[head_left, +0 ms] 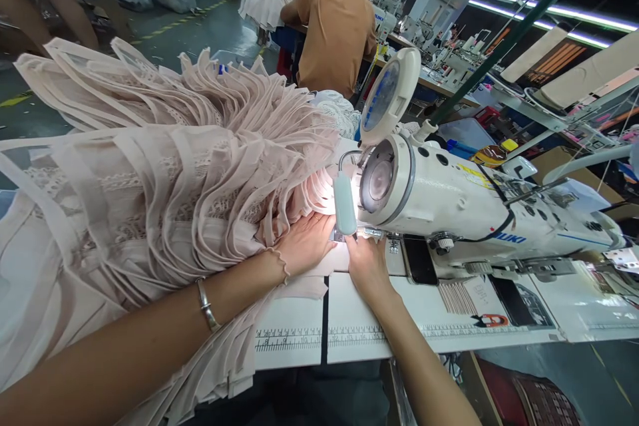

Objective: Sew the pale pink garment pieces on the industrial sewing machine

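Observation:
My left hand [307, 243] lies flat with fingers stretched on pale pink fabric [312, 286] beside the needle area of a white sewing machine [439, 193]. Close by on the other side of the needle area is my right hand [368, 269]; its fingertips go in under the machine head, so what they hold, if anything, is hidden. A big heap of pale pink lace-trimmed garment pieces [200, 166] is piled behind and over my left forearm. A small lamp [344, 203] lights the sewing spot and covers part of it.
Right of my right hand lie a dark phone [419, 259], a stack of thin beige strips [456, 297] and red-handled thread snips [492, 321]. A printed ruler [289, 339] runs along the table's front edge. Ahead sits a co-worker in a brown shirt [334, 33].

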Available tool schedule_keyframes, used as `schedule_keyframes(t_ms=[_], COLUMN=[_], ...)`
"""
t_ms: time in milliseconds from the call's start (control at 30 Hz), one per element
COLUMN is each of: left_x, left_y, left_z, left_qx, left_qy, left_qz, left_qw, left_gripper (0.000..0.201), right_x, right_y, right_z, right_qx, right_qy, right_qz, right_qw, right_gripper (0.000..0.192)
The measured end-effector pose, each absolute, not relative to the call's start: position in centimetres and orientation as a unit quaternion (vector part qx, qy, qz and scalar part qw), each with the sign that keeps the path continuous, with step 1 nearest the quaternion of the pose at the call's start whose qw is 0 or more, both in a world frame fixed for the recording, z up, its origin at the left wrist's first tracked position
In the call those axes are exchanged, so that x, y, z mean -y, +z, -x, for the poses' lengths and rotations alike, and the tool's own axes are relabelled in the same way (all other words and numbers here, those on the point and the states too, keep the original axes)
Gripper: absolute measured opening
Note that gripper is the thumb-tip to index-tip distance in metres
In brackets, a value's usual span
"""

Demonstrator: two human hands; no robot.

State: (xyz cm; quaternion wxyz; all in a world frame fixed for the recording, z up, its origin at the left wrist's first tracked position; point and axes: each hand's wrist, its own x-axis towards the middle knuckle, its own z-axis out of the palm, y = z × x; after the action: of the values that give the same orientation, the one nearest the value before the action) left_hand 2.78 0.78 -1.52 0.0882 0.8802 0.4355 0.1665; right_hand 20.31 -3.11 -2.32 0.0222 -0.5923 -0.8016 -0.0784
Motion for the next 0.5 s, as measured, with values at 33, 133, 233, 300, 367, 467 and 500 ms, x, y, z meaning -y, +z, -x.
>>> schedule_keyframes(t_ms=[33,133,233,300,367,467,500], left_x=[-0.75,-0.71,-0.75,-0.8,-0.83,-0.72,-0.6], left_y=[-1.47,-1.46,-1.6,-1.71,-1.73,-1.4,-1.17], left_z=[-2.78,-2.73,-2.66,-2.65,-2.69,-2.71,-2.68], left_qx=[-0.436,-0.431,-0.429,-0.427,-0.428,-0.439,-0.439], left_qy=[0.166,0.174,0.182,0.184,0.178,0.168,0.168], left_qz=[-0.88,-0.882,-0.882,-0.883,-0.883,-0.88,-0.88], left_qw=[0.088,0.08,0.071,0.068,0.068,0.066,0.064], left_gripper=[0.029,0.029,0.031,0.031,0.031,0.028,0.025], right_x=[3.11,3.1,3.04,2.98,2.9,2.68,2.6], right_y=[-2.28,-2.26,-2.33,-2.32,-2.24,-1.99,-1.9], right_z=[-20.27,-20.18,-20.15,-20.13,-20.12,-20.17,-20.21], right_qx=[0.8,0.796,0.794,0.795,0.796,0.796,0.796], right_qy=[-0.076,-0.074,-0.078,-0.078,-0.075,-0.063,-0.057], right_qz=[0.595,0.601,0.603,0.601,0.6,0.602,0.602], right_qw=[0.016,0.002,0.007,0.015,0.017,0.025,0.031], right_gripper=[0.055,0.054,0.055,0.056,0.058,0.058,0.058])
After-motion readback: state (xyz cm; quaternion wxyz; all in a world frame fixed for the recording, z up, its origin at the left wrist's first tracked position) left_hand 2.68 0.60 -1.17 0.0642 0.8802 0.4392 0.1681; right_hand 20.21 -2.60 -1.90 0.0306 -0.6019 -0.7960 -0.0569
